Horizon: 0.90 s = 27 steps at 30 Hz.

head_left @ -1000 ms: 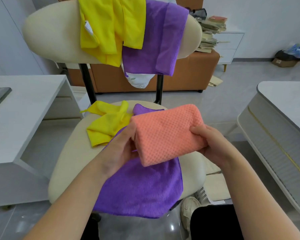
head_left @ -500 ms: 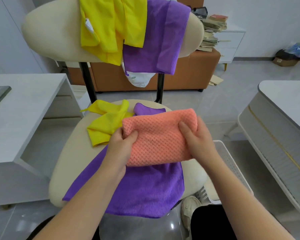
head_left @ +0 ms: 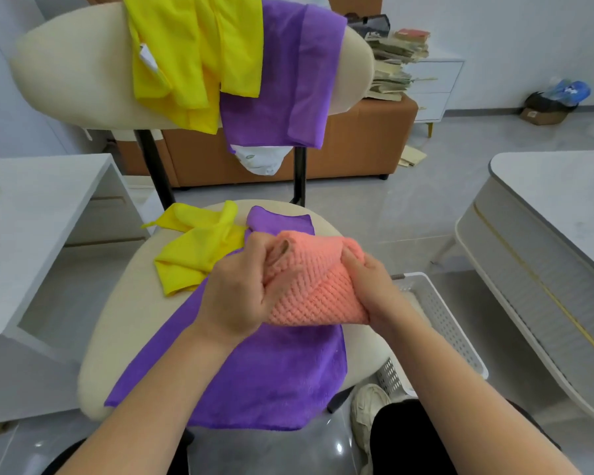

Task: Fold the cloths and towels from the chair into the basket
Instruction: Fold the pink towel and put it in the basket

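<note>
Both hands hold a folded orange waffle towel above the cream chair seat. My left hand grips its left end with curled fingers, and my right hand grips its right end. Under the towel a purple cloth lies spread over the seat, with a crumpled yellow cloth beside it at the back left. Over the chair back hang a yellow cloth and a purple cloth. A white perforated basket stands on the floor to the right of the chair, partly hidden by my right arm.
A white desk stands close on the left. A grey-white rounded table stands on the right. Behind the chair are an orange-brown sofa and a white drawer unit with stacked books. My shoe is beside the basket.
The orange towel has been folded over again into a thicker bundle. My hands have closed in toward each other on it, just above the purple cloth.
</note>
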{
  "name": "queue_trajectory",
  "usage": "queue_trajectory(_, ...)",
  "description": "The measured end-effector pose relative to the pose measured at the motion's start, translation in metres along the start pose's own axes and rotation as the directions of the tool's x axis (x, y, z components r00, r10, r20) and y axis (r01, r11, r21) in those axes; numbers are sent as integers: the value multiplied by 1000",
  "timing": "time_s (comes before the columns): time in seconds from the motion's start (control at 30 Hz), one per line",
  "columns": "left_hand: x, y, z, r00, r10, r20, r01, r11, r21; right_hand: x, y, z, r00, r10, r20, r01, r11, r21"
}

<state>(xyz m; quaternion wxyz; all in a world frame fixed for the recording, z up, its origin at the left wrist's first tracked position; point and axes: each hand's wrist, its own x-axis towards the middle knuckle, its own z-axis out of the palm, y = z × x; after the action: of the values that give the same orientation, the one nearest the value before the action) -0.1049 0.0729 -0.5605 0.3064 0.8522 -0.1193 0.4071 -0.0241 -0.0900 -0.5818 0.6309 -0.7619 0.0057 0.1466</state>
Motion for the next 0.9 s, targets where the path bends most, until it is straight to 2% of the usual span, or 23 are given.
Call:
queue_trajectory(0.07,-1,2,3,958,270,103,-279,955,99,4,3,-6,961,224,159,-231,973,21)
queue_trajectory(0.13,5,8,10,889,428,163,-446,890,96,2,0,-17,898,322,301,-321,945,-53)
queue_trajectory(0.23,18,24,20,771,593,233,-615,787,34,3,-7,-36,889,352,294,-246,907,-343)
queue_trajectory(0.33,29,40,36,644,716,269,-720,686,-103,-1,-7,-54,859,396,324,-230,865,-447)
queue_trajectory(0.37,33,44,41,623,731,278,-733,670,-118,-2,-5,-60,857,387,341,-217,870,-443)
queue_trajectory(0.43,41,45,50,661,691,292,-704,706,-79,-5,-5,-68,893,333,302,-146,850,-506)
queue_trajectory(0.47,44,45,54,705,646,293,-663,747,-53,-4,-5,-72,925,277,259,-90,824,-560)
queue_trajectory(0.53,46,42,65,809,508,296,-528,849,-16,1,-3,-81,966,196,167,-69,821,-566)
queue_trajectory(0.57,45,41,71,870,389,304,-410,912,5,4,-2,-87,980,165,109,-79,832,-549)
queue_trajectory(0.6,44,43,78,923,218,316,-238,971,26,6,-3,-93,994,102,29,-71,842,-535)
queue_trajectory(0.63,44,45,85,947,15,320,-27,999,33,9,-3,-101,997,6,-72,-44,845,-533)
queue_trajectory(0.67,46,46,94,933,-192,303,201,979,1,10,-2,-110,978,-107,-180,-2,853,-523)
queue_trajectory(0.73,52,45,111,803,-536,261,576,811,-108,6,-6,-126,890,-314,-331,127,867,-481)
queue_trajectory(0.77,55,46,120,724,-636,266,681,721,-131,2,-8,-133,843,-399,-361,196,852,-486)
queue_trajectory(0.83,56,48,140,605,-729,320,790,601,-123,-5,-5,-143,770,-517,-373,276,798,-536)
queue_trajectory(0.9,53,51,161,508,-769,388,857,498,-132,-5,1,-158,766,-519,-379,270,795,-543)
